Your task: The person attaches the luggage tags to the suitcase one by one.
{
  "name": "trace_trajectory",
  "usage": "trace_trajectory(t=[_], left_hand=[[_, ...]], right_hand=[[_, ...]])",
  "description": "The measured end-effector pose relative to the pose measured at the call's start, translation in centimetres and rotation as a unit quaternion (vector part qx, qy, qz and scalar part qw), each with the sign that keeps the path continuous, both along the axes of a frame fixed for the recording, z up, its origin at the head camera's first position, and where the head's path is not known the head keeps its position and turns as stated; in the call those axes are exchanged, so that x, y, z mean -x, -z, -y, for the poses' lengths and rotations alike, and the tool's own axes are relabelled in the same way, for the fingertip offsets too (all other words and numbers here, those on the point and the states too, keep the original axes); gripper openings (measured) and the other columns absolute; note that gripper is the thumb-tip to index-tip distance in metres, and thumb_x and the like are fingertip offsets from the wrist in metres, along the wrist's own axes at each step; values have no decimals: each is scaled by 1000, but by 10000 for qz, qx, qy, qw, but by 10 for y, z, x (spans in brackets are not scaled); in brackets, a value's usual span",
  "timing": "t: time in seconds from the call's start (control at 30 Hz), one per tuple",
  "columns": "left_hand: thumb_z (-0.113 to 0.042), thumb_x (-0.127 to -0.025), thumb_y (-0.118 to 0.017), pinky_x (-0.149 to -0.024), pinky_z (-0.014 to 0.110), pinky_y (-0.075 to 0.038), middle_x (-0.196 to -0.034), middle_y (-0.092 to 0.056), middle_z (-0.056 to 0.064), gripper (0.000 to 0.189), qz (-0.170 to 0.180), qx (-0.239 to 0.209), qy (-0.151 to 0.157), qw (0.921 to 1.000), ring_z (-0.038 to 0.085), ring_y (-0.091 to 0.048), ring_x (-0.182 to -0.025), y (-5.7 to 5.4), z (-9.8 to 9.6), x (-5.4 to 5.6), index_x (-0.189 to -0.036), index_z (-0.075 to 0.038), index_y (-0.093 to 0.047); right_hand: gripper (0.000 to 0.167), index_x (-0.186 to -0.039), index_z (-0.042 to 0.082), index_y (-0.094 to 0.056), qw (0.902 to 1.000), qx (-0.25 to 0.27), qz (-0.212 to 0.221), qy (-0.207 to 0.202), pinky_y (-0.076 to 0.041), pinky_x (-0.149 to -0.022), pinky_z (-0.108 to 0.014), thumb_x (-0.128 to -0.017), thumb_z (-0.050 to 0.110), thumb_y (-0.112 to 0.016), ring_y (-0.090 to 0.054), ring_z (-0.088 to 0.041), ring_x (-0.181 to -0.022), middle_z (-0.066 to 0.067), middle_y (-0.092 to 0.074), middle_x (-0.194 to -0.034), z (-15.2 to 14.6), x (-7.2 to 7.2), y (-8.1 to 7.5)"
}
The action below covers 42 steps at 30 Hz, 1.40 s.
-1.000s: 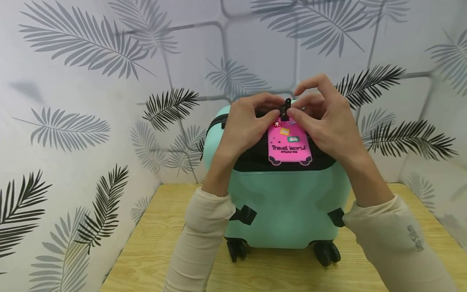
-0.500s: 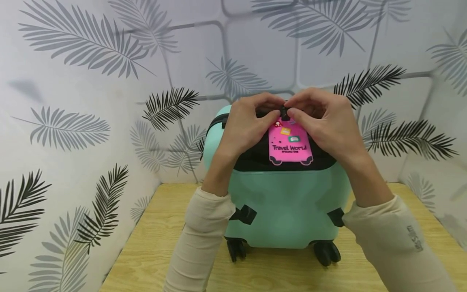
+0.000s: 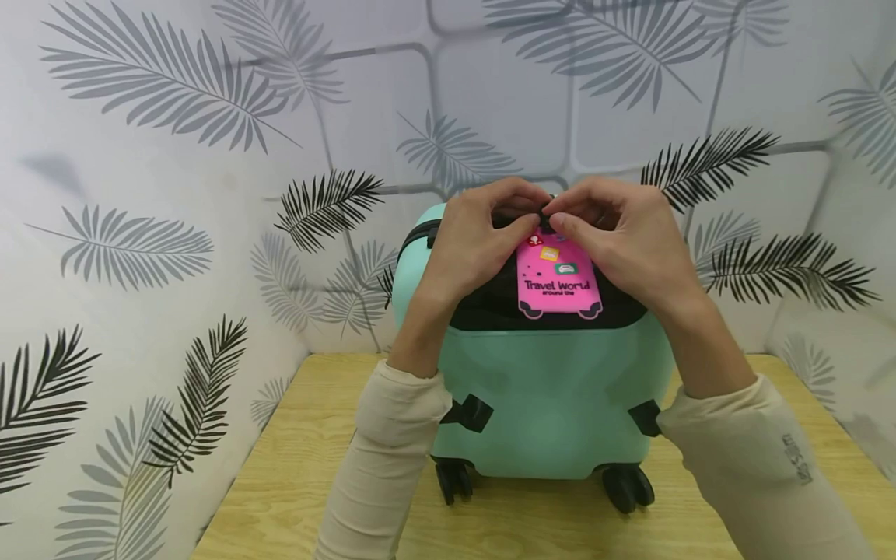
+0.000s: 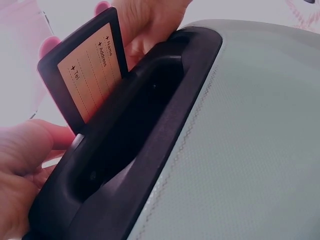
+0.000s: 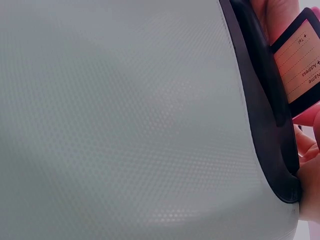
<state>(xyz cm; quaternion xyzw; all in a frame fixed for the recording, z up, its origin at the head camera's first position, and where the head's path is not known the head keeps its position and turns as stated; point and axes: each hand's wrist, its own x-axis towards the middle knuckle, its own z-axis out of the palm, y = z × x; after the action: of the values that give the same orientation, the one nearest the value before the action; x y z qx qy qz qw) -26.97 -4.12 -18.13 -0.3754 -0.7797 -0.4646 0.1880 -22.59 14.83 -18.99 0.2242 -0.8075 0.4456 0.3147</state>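
A mint-green suitcase (image 3: 553, 397) stands upright in the head view. At its top, a pink luggage tag (image 3: 560, 272) printed "Travel World" hangs in front of the black handle area. My left hand (image 3: 469, 245) pinches the tag's black strap (image 3: 546, 224) between thumb and fingers. From the other side my right hand (image 3: 637, 245) pinches the same strap, the fingertips of both hands nearly meeting. Most of the strap is hidden behind the fingers. In the left wrist view, the name-and-address card (image 4: 90, 75) on the tag's back faces the suitcase's black handle (image 4: 150, 95).
Below the suitcase is a wood-grain table (image 3: 301, 459). Black wheels (image 3: 626, 486) and black straps (image 3: 476, 412) show on the suitcase. A leaf-patterned wall covering (image 3: 175, 187) rises behind and at both sides.
My right hand's raised index finger has come down onto the strap. The strap's black end, which stood up between the hands, is now mostly covered. My left hand has stayed almost still.
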Motion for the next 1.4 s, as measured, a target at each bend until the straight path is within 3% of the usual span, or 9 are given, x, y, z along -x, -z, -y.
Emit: trace_trajectory(t=[0.23, 0.57, 0.97, 1.1, 1.27, 1.4], left_hand=[[-8, -97, -70, -91, 25, -50, -106, -78, 3, 18, -32, -13, -23, 10000, 7, -72, -96, 1, 1, -1, -114, -9, -76], [-8, -94, -72, -87, 28, -50, -100, -77, 3, 18, -199, -50, -35, 9998, 6, -71, -90, 4, 1, -1, -111, -10, -77], [-14, -95, -72, -88, 29, -49, -97, -74, -2, 16, -77, -30, -25, 10000, 5, -68, -91, 1, 1, -3, -110, -13, -77], [-16, -92, -77, -89, 28, -48, -95, -71, -3, 17, -59, -2, 68, 10000, 6, -68, -91, -1, 0, -4, -109, -14, -76], [-15, -90, -79, -88, 27, -47, -94, -70, -3, 19, -32, -48, 165, 9998, 7, -67, -90, -1, 0, -4, -109, -13, -75], [-14, -91, -79, -88, 27, -47, -93, -70, -2, 18, -32, -68, 159, 9998, 9, -67, -90, 1, 0, -2, -108, -13, -74]], right_hand=[[12, -104, 6, -80, 10000, 34, 33, -16, -49, -62, -19, -95, 11, -77, -65, -12, -68, -7, -76, -88, 0, 1, 1], [13, -102, 6, -73, 9996, 175, 69, 213, -45, -63, -19, -92, 12, -79, -61, -13, -68, 0, -70, -86, 1, 1, 2], [9, -98, 7, -74, 9988, 68, 12, 487, -45, -63, -22, -93, 14, -77, -61, -14, -66, -2, -69, -83, 4, 0, -2], [15, -103, 7, -71, 9982, 173, -12, 569, -45, -61, -21, -93, 14, -78, -61, -12, -64, -1, -69, -88, 4, 1, -4], [18, -118, 9, -70, 9982, 235, 174, 517, -41, -57, -20, -101, 13, -65, -58, -12, -63, -6, -69, -104, 3, 1, -5], [27, -124, 12, -74, 9971, -129, 459, 601, -40, -62, -23, -107, 14, -53, -56, -17, -70, -8, -71, -112, 3, 1, -7]])
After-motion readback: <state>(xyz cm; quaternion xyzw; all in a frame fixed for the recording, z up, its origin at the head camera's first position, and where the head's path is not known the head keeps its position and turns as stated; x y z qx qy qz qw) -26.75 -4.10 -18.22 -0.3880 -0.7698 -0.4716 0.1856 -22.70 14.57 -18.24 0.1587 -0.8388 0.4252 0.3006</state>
